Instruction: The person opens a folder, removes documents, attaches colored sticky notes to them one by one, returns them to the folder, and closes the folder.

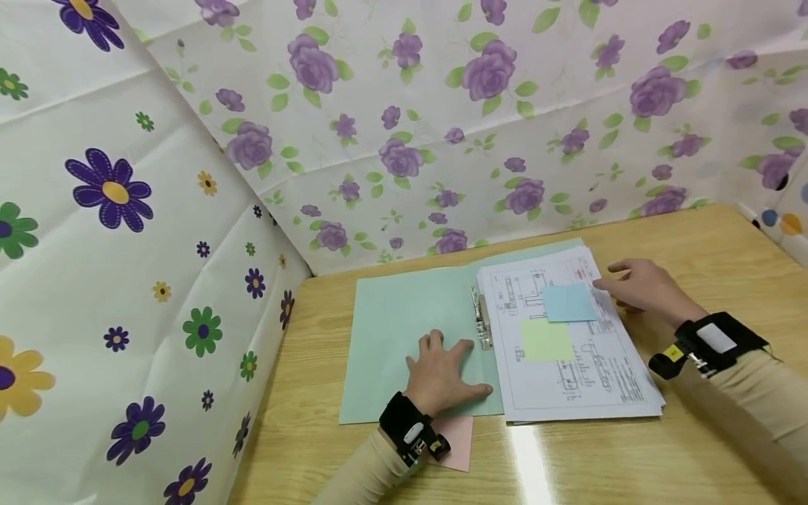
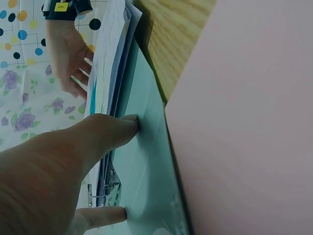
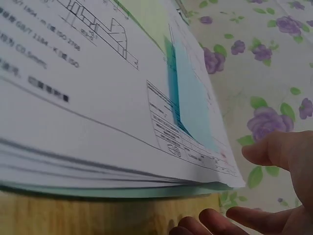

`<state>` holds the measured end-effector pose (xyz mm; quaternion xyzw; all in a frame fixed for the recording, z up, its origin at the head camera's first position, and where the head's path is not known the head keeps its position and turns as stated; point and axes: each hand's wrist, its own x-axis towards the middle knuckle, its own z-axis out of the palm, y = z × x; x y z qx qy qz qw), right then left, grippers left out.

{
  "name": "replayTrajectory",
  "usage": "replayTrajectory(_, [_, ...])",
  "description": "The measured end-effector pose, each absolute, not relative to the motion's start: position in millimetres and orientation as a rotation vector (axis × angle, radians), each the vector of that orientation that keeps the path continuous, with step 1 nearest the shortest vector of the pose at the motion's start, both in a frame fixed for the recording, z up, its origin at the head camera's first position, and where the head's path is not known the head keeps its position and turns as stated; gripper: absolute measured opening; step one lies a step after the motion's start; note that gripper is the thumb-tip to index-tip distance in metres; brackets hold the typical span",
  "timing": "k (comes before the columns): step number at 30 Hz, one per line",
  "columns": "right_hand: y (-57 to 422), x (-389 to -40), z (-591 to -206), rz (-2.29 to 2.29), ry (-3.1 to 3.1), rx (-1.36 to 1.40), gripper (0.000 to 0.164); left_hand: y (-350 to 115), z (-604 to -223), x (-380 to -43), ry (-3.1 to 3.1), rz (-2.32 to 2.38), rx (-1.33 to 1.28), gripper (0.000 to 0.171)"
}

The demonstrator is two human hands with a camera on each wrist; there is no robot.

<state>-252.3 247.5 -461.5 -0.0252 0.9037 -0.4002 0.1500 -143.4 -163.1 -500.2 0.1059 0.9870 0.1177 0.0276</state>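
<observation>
A light green folder (image 1: 398,315) lies spread out on the table. My left hand (image 1: 440,379) rests on its left cover with fingers spread, the thumb close to the spine. On the right cover sits a stack of printed technical drawings (image 1: 606,403) beside a metal lever clip (image 1: 482,319). A blue sticky note (image 1: 569,303) and a yellow-green sticky note (image 1: 546,341) overlap on the top sheet. At the stack's right edge is my right hand (image 1: 650,287), thumb and fingers apart with nothing between them in the right wrist view (image 3: 279,176).
Pink paper (image 1: 457,445) sticks out below the folder's front edge, under my left wrist. The wooden table (image 1: 297,379) meets flower-printed sheeting (image 1: 404,158) at the back and left. Each wrist wears a black strap with a camera (image 1: 672,358).
</observation>
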Motion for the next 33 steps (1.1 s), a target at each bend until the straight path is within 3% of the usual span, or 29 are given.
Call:
replayTrajectory(6, [247.3, -275.3, -421.1, -1.199, 2.615, -0.104, 0.1, -159.7, -476.3, -136.5, 2.999, 0.352, 0.284, 0.083])
replayTrajectory(11, [233.5, -297.4, -387.5, -1.088, 2.658, -0.195, 0.102, -165.1, -493.7, -141.9, 3.045, 0.366, 0.281, 0.084])
replayTrajectory(14, [218.4, -307.8, -378.9, -0.967, 2.702, -0.268, 0.091, -169.1, -503.5, -144.6, 3.059, 0.388, 0.279, 0.085])
replayTrajectory(22, [145.0, -320.8, -388.3, -0.73, 2.838, -0.439, 0.077, -170.7, -473.3, -139.4, 3.018, 0.319, 0.258, 0.083])
replayTrajectory(27, [93.8, -324.8, -398.4, -0.647, 2.868, -0.482, 0.076, -175.3, -501.0, -151.5, 3.05, 0.284, 0.265, 0.09])
replayTrajectory(33, [58.4, -331.3, -426.9, -0.524, 2.894, -0.539, 0.061, -160.6, -486.8, -145.1, 3.005, 0.173, 0.268, 0.087])
